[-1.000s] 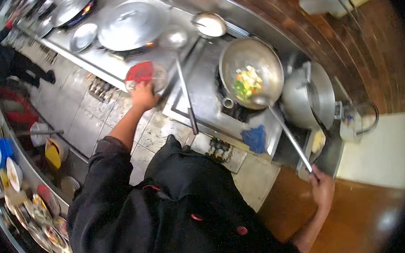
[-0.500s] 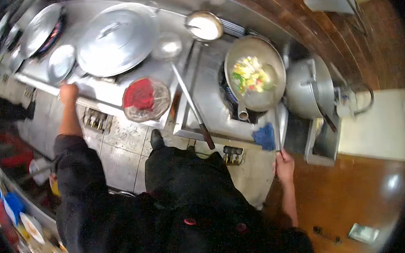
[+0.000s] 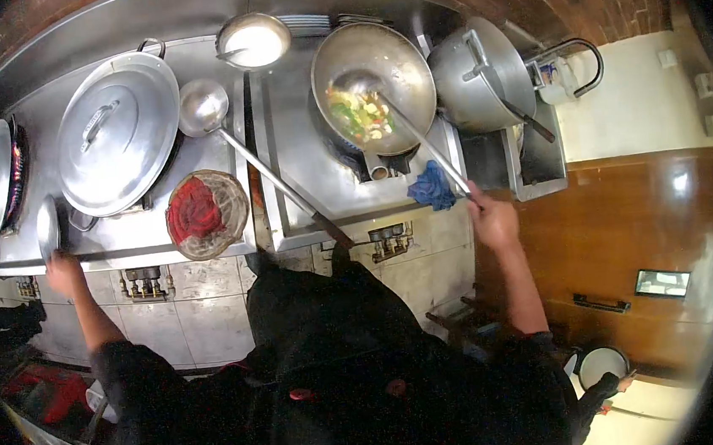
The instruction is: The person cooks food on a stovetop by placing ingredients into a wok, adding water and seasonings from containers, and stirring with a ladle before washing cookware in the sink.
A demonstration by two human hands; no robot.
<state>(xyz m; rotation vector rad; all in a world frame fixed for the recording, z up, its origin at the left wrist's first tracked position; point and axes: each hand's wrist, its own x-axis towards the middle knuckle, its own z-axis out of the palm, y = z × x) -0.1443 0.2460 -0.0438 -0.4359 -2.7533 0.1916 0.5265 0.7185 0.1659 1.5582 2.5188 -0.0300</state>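
Observation:
My right hand point(image 3: 495, 220) is closed around the handle end of a metal ladle point(image 3: 433, 150). The ladle's bowl rests inside a wok point(image 3: 402, 62), against chopped vegetables point(image 3: 361, 113) in yellow, green, white and red. The wok sits on a burner, its stubby handle point(image 3: 378, 171) facing me. At the left counter edge, my left hand point(image 3: 64, 275) grips a shiny round metal piece point(image 3: 49, 228), seen nearly edge-on; I cannot tell its kind. A large lidded pot point(image 3: 117, 150) stands to the right of that hand. A blue cloth point(image 3: 431, 186) lies near my right hand.
A second long-handled ladle point(image 3: 205, 106) lies across the counter, its handle overhanging the edge. Near it is a round pad with red cloth point(image 3: 203, 215). A bowl of white contents point(image 3: 254, 41) stands behind; a tall pot point(image 3: 479, 76) is right. Another person's hand point(image 3: 625, 383) shows lower right.
My view has turned. The ladle bowl now shows in the wok among the vegetables, and my right hand has come up closer to the wok. The round piece at my left hand is tilted more edge-on.

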